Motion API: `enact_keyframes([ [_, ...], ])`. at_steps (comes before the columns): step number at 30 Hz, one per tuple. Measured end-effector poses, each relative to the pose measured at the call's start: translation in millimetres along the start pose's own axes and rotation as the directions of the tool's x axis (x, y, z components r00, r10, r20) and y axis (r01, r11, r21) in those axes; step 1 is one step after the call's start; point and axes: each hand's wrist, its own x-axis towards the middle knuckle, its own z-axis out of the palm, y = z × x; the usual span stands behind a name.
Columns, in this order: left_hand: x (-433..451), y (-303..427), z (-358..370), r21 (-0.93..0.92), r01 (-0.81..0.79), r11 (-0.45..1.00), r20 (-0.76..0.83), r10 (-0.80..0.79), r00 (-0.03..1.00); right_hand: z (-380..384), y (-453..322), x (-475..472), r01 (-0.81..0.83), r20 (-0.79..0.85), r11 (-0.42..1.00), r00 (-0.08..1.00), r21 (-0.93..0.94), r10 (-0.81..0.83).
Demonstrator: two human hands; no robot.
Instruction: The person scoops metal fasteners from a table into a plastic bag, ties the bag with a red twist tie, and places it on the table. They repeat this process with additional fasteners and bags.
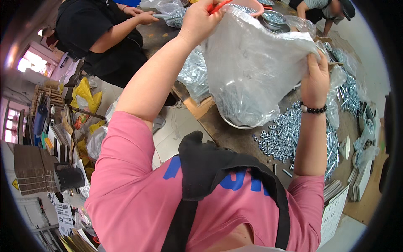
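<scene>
Both of my hands hold up a clear plastic bag (255, 60) by its top corners, spread wide. My left hand (201, 22) grips the upper left corner, and a strip of red material (218, 7) is pinched in the same fingers. At the right corner my right hand (315, 74) has the plastic between thumb and fingers. Metal pieces show dimly through the bag's lower part, which hangs over a white bowl (241, 127); whether they lie in the bag or behind it I cannot tell. Loose metal nuts (280, 138) are heaped on the workbench beside the bowl.
Bolts (332, 154) lie right of the nuts, with more (349, 94) farther back. A filled plastic bag (193, 74) rests near the table edge (201, 119). Beyond stand a pink basin (256, 8) and metal bowls (274, 19). One person (104, 37) works at left, another (324, 12) at far right.
</scene>
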Motion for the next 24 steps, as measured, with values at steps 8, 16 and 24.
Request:
enact_keyframes([
  [8, 6, 88, -7, 0.264, -0.555, 0.789, 0.516, 0.371, 0.772, 41, 22, -16, -0.045, 0.236, 0.998, 0.970, -0.043, 0.054],
  [16, 35, 54, -30, 0.405, -0.580, 0.707, 0.738, 0.121, 0.663, -36, 22, 6, -0.055, -0.198, 0.995, 0.979, -0.079, 0.039],
  [24, 42, 68, -18, 0.193, -0.346, 0.918, 0.711, 0.112, 0.694, -44, 23, -10, -0.027, -0.349, 0.996, 0.935, 0.086, 0.056],
])
